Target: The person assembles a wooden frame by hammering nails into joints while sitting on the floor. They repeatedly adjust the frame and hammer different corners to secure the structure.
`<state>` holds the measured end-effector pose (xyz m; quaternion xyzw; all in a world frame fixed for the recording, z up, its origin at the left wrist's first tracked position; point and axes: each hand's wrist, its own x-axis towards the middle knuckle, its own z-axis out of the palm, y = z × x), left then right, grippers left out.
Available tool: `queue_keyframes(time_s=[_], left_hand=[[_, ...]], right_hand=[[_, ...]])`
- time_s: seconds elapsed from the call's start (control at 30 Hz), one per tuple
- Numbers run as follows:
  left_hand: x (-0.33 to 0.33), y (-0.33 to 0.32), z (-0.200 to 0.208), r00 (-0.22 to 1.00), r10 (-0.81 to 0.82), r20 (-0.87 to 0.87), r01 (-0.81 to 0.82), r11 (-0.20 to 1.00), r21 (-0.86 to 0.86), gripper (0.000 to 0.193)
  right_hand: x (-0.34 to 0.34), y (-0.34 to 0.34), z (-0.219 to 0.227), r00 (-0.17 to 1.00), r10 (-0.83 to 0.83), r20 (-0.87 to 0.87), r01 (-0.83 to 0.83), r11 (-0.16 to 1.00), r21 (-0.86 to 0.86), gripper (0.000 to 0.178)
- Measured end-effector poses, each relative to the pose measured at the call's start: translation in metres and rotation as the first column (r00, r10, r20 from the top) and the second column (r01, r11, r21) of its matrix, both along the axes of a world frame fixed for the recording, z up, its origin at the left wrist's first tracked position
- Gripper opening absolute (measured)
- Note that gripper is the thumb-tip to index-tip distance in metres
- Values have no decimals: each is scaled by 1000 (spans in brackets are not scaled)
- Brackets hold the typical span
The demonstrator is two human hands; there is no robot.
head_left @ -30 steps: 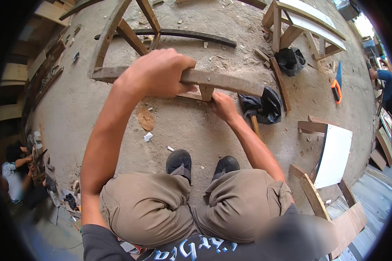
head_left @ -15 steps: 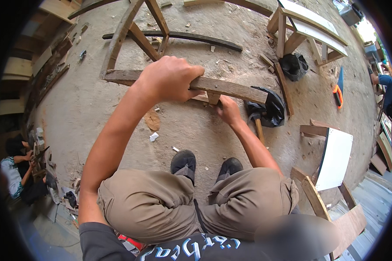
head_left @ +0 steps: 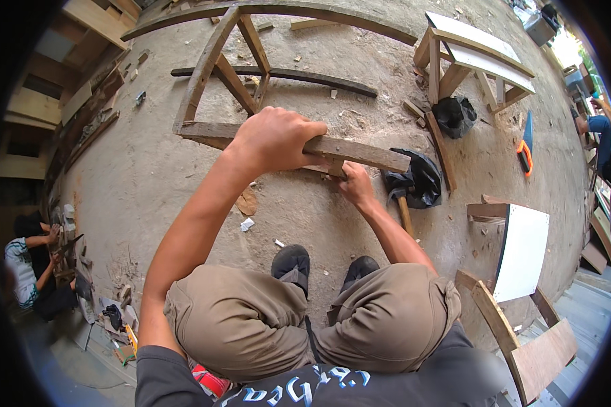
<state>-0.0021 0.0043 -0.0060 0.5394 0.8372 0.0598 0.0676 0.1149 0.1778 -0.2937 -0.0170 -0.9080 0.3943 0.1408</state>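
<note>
A rough wooden frame [head_left: 370,153] made of nailed beams is held up in front of my knees. My left hand [head_left: 275,139] wraps over its near top beam, thumb pointing right along the wood. Lower and to the right, my right hand [head_left: 357,184] closes around the frame's underside, beside a short crosspiece [head_left: 335,167]. The palm and the wood inside the right hand are partly hidden. A hammer's wooden handle [head_left: 404,216] sticks out from a black plastic bag [head_left: 417,180] just right of that hand.
A white-topped wooden stool [head_left: 478,51] stands far right, with a second black bag [head_left: 455,117] beside it. An orange-handled saw [head_left: 525,157] lies on the floor. At right rests another white-panelled wooden piece [head_left: 523,254]. Stacked timber [head_left: 37,105] and a seated person [head_left: 30,264] are at left.
The frame and both hands appear slightly lower in view, along with the whole scene. Both grips stay the same. The seated person's hands at left have shifted.
</note>
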Motion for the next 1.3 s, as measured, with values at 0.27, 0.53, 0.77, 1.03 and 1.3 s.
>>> queue_keyframes(time_s=[0.27,0.53,0.77,1.03,1.3], left_hand=[[-2,6,10,991,76,107,-72,997,-33,38],[0,7,13,987,87,133,-82,996,-43,35],[-3,4,9,983,98,155,-83,992,-98,31],[0,0,8,987,107,117,-104,994,-32,34],[0,3,6,987,110,114,-103,993,-65,35]], right_hand=[[-17,4,27,986,163,-41,-167,971,-171,39],[-20,-2,20,992,117,56,-105,979,-176,47],[-21,5,24,984,172,51,-166,981,-102,57],[-18,14,21,971,216,102,-214,976,-24,48],[-11,14,9,986,165,29,-167,984,57,30]])
